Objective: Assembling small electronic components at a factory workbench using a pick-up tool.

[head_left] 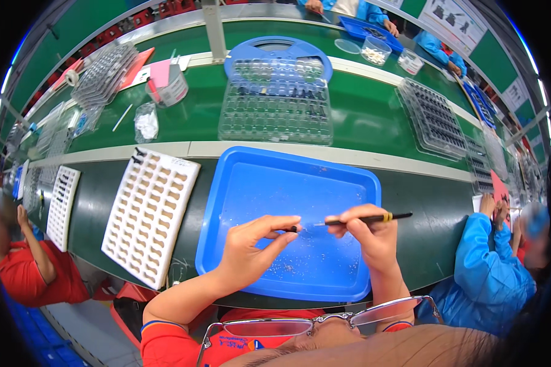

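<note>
Over the blue tray [300, 165], both of my hands work close together. My left hand [251, 248] pinches a small black part [293, 229] between thumb and fingertips. From the right, my right hand [370, 235] grips a slim black-handled tool [401, 216] with a yellow band, much like a pen-shaped craft knife. Its thin metal tip points left at the black part, a short gap away. Pale crumbs and specks are scattered over the tray bottom beneath my hands. The exact shape of the black part is mostly hidden by my fingers.
A white foam tray [150, 214] with shaped hollows stands left, a few black pieces in its far corner. Transparent blister trays [275, 110] lie ahead on the green conveyor, before a blue round-backed object [278, 49]. More blister trays [431, 116] sit right. Co-workers flank both sides.
</note>
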The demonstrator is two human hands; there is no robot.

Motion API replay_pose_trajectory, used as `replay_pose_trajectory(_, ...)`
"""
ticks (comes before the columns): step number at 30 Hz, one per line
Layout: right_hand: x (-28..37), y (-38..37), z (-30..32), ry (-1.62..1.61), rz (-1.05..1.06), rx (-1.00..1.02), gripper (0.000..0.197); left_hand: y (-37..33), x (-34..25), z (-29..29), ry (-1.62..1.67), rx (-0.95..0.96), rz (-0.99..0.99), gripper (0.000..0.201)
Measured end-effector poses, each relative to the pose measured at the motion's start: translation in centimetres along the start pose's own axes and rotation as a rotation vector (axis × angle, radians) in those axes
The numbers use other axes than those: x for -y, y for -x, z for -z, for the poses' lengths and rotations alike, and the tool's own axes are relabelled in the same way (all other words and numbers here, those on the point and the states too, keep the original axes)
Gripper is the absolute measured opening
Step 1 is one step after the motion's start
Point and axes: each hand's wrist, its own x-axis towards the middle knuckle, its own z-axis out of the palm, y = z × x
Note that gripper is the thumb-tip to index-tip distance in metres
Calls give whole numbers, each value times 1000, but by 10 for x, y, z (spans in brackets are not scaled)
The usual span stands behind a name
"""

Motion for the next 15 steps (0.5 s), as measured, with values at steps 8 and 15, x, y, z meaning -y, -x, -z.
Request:
replay_pose_trajectory(8, -12, 7, -4, -198, -11, 105, 16, 4, 8, -4, -249, -16, -256, 47)
replay_pose_trajectory(15, -17, 9, -3, -233, -82, 133, 17, 3, 9, -7, -280, -37, -292, 45)
